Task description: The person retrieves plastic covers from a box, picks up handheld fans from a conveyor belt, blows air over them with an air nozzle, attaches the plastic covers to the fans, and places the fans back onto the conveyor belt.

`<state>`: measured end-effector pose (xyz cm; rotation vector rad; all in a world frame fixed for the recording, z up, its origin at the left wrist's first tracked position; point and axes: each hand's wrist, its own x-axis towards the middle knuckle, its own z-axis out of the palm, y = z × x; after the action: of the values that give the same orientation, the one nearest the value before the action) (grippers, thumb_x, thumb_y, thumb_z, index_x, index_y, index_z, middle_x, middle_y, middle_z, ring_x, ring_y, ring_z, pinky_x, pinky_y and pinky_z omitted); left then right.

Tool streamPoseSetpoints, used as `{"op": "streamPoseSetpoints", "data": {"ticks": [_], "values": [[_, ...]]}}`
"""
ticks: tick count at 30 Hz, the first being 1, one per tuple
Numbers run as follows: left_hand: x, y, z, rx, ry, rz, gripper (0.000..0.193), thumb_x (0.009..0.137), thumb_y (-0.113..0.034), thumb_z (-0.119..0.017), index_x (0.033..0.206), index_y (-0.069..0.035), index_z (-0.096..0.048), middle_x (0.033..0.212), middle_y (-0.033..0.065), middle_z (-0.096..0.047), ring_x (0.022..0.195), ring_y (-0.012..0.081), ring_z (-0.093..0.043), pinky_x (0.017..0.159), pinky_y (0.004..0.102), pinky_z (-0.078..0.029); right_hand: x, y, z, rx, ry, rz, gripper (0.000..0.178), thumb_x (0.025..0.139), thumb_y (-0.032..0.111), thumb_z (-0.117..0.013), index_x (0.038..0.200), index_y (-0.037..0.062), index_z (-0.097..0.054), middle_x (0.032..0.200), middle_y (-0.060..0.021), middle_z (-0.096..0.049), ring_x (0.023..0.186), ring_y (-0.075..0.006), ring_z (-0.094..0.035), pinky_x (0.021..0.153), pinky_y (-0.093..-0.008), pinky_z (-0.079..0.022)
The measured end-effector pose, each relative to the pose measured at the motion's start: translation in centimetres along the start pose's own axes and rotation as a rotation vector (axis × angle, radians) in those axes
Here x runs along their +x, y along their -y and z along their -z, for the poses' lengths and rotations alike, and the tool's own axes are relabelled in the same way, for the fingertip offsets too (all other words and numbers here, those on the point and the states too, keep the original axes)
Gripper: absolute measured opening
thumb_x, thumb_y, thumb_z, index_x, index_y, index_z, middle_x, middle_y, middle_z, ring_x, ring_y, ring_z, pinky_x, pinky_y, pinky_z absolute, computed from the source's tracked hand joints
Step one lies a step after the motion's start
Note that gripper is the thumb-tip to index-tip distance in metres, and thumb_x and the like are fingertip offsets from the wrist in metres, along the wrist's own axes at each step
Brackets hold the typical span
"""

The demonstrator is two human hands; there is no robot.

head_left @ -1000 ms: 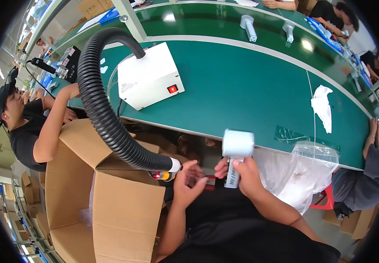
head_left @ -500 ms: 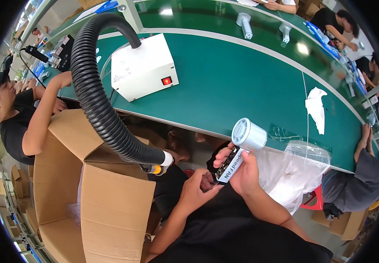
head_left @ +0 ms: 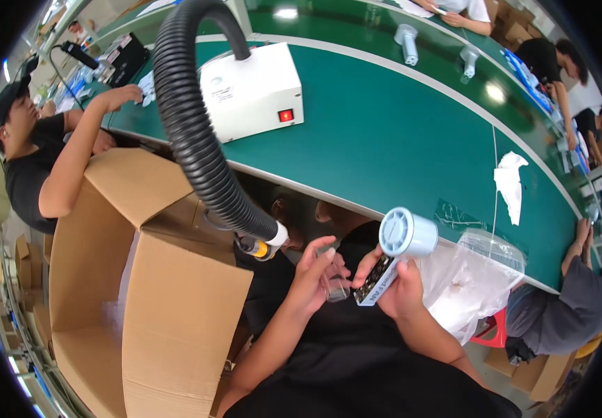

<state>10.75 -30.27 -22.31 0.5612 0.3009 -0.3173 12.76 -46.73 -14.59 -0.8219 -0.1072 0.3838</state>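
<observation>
A light-blue handheld fan [head_left: 411, 233] rests in my right hand [head_left: 404, 296], its round head up and its handle slanting down to the left. One side of the handle is uncovered and shows dark inner parts. The fingers and thumb of this hand wrap round the handle. Just left of the handle's lower end, my left hand [head_left: 306, 282] is closed on a clear plastic piece [head_left: 336, 284], apart from the fan. The exact kind of this piece is hard to tell.
A thick black ribbed hose [head_left: 188, 132] arches from a white machine [head_left: 262, 90] on the green table [head_left: 384, 132] toward my left. Below it stands an open cardboard box [head_left: 182, 313]. A clear plastic bag [head_left: 454, 285] hangs at the right; a co-worker [head_left: 29, 157] sits at the left.
My left hand has moved away from the handle's lower end, and the clear piece now shows in it. The fan has shifted slightly right and down in the picture as the view moved.
</observation>
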Motion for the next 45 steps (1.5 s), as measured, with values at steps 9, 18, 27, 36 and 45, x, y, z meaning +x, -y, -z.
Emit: {"op": "streamPoseSetpoints", "data": {"ticks": [9, 18, 27, 36, 45], "values": [[-2.1, 0.6, -2.1, -0.244, 0.049, 0.211, 0.048, 0.099, -0.04, -0.046, 0.135, -0.008, -0.046, 0.111, 0.0115, -0.061, 0.107, 0.0297, -0.061, 0.091, 0.0476, -0.051, 0.7, -0.7, 0.3, -0.365, 0.043, 0.116, 0.048, 0.09, 0.035, -0.064, 0.117, -0.0029, -0.053, 0.104, -0.0172, -0.061, 0.099, -0.0245, -0.062, 0.084, -0.0373, -0.051], [-1.8, 2.4, 0.1, -0.375, 0.062, 0.107, 0.039, 0.102, -0.033, -0.047, 0.131, -0.008, -0.049, 0.109, 0.012, -0.062, 0.101, 0.0275, -0.064, 0.09, 0.043, -0.052, -0.2, 0.0, 0.1, -0.177, 0.078, 0.014, 0.051, 0.088, 0.041, -0.067, 0.114, 0.0008, -0.052, 0.092, -0.021, -0.064, 0.082, -0.0289, -0.067, 0.076, -0.04, -0.057], [-3.4, 2.7, 1.5, -0.002, 0.164, 0.134, 0.051, 0.1, -0.047, -0.042, 0.126, -0.003, -0.048, 0.107, 0.0169, -0.065, 0.086, 0.0288, -0.068, 0.08, 0.0395, -0.055, 0.8, 1.9, 0.6, -0.244, 0.04, 0.147, 0.05, 0.094, 0.036, -0.059, 0.126, -0.0012, -0.049, 0.112, -0.019, -0.064, 0.106, -0.0283, -0.063, 0.093, -0.0416, -0.05], [-4.1, 2.0, 0.4, 0.285, 0.469, 0.178, 0.073, 0.093, -0.062, -0.045, 0.127, 0.003, -0.045, 0.099, 0.0169, -0.064, 0.086, 0.028, -0.068, 0.082, 0.0363, -0.053, 1.7, 2.9, 0.0, -0.309, -0.141, 0.063, 0.05, 0.096, 0.038, -0.055, 0.122, -0.0039, -0.047, 0.106, -0.0227, -0.066, 0.097, -0.0306, -0.067, 0.09, -0.0418, -0.053], [-3.9, 1.7, -1.6, 0.228, 0.353, 0.052, 0.079, 0.09, -0.066, -0.047, 0.127, 0.003, -0.047, 0.107, 0.0174, -0.064, 0.088, 0.0261, -0.066, 0.079, 0.0377, -0.054, -0.2, 3.6, 0.1, -0.686, 0.325, -0.23, 0.051, 0.081, 0.02, -0.072, 0.125, 0.0002, -0.055, 0.104, -0.0105, -0.063, 0.074, -0.0175, -0.067, 0.064, -0.0292, -0.055]]}}
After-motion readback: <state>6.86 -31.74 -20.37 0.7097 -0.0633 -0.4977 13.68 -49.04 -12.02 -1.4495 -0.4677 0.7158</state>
